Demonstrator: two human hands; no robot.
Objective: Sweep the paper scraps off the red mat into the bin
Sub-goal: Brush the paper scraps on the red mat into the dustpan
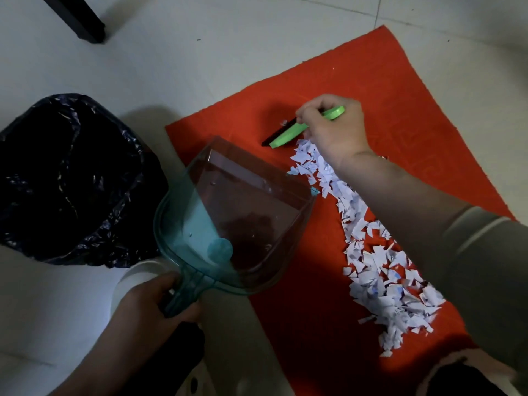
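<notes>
Right hand (334,130): fingers curled round the green handle of the brush (288,134), back of the hand turned up, a grey sleeve (471,252) pushed up the forearm
Brush: sticks out past the right hand's fingers towards the left hand's side, with its black bristles down on the mat
Left hand (148,304): wrapped tight round the handle of the dustpan (243,212), thumb on top
Dustpan: clear teal, reaching forward from the left hand with its open mouth turned towards the right hand – it lies over the mat's edge, though whether its lip rests on the mat is hard to tell in this dim light
Paper scraps (380,270): white bits in a long strip on the mat, starting just under the right hand and running back beneath the right forearm towards the person, between that arm and the dustpan
Red mat (371,81): flat on the floor under the right hand, stretching on well beyond its knuckles
Bin (71,178): lined with a black bag, standing off the mat – ahead of the left hand and to its outer side, just beside the dustpan
Floor (200,52): pale tiles, with a black furniture leg (77,18) far beyond the left hand
</notes>
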